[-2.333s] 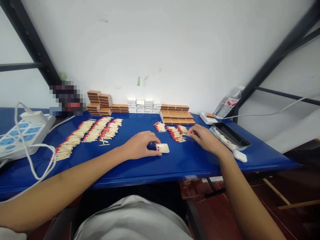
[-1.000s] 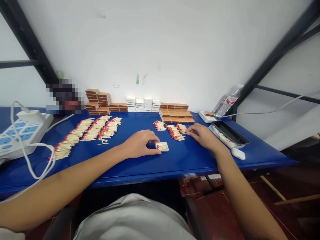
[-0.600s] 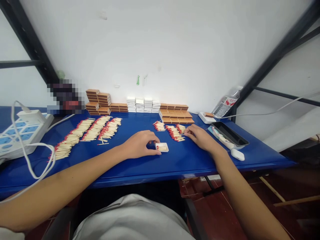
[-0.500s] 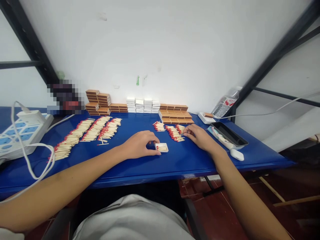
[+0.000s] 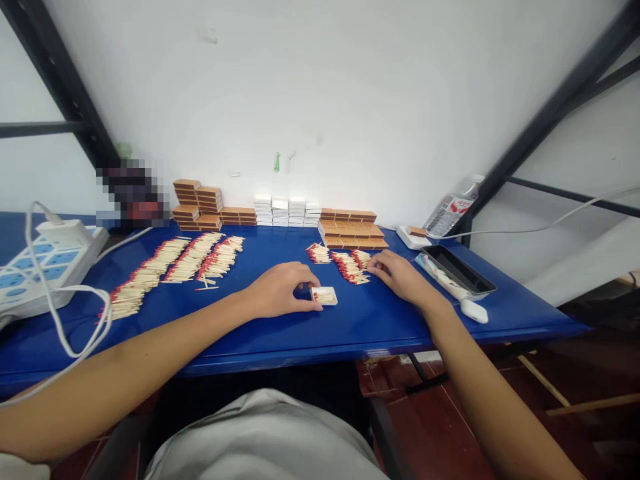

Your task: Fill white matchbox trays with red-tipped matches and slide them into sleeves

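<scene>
A small open white matchbox tray [image 5: 325, 295] holding a few red-tipped matches lies on the blue table [image 5: 350, 327]. My left hand [image 5: 280, 289] is curled beside it, thumb and fingers gripping its left end. My right hand [image 5: 400, 275] rests palm down, its fingertips pinched at the right edge of a small heap of red-tipped matches [image 5: 350, 265]. What the fingertips hold is too small to see. A smaller clump of matches [image 5: 319, 253] lies just behind.
Long rows of matches [image 5: 170, 267] cover the left of the table. Brown matchbox sleeves [image 5: 353, 232] and white trays [image 5: 286, 211] are stacked along the wall. A power strip with cables [image 5: 45, 267] sits far left. A black tray [image 5: 457, 269], white mouse [image 5: 474, 311] and bottle [image 5: 453, 205] stand right.
My right hand has crept a little left onto the heap of matches. My left hand and the tray have stayed in place.
</scene>
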A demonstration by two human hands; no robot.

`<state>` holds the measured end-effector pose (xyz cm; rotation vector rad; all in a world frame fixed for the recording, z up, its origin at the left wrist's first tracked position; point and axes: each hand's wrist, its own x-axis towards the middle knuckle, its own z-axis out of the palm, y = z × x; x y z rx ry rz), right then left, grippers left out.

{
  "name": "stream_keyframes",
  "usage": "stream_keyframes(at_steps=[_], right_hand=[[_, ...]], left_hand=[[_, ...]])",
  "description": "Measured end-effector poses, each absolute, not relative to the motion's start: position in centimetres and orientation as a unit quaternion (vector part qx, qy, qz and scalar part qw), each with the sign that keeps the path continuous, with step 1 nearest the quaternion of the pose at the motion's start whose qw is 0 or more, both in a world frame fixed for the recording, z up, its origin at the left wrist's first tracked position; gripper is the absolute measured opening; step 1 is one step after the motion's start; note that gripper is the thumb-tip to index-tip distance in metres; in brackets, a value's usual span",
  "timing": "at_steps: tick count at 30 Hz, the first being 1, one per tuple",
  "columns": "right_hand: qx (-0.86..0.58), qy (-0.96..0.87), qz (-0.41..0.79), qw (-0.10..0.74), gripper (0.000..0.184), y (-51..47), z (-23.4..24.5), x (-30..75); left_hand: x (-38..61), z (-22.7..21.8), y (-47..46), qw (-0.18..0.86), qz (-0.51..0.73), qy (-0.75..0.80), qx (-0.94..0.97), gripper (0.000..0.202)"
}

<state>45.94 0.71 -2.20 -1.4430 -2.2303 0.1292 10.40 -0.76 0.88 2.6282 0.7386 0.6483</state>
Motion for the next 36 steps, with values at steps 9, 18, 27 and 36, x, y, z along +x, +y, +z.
stream_keyframes(at_steps=[9,18,27,36], right_hand=[[-0.530,-0.812,-0.005,0.245,0.017,-1.0,-1.1,44.4],[-0.467,-0.859,0.000,0.210,0.015,-6.0,0.9,35.3],[-0.460,-0.835,0.061,0.295,0.019,-4.5,1.9,37.3],[-0.519,-0.810,0.059,0.268,0.023,1.2,-0.6,46.1]], left_hand=[[10.4,0.7,-0.6,0.158,0.232,0.255,0.925,0.033],[10.5,0.7,-0.5,0.153,0.232,0.257,0.926,0.035],[10.5,0.7,-0.6,0.153,0.233,0.255,0.926,0.034],[10.4,0.8,-0.6,0.165,0.223,0.261,0.924,0.034]])
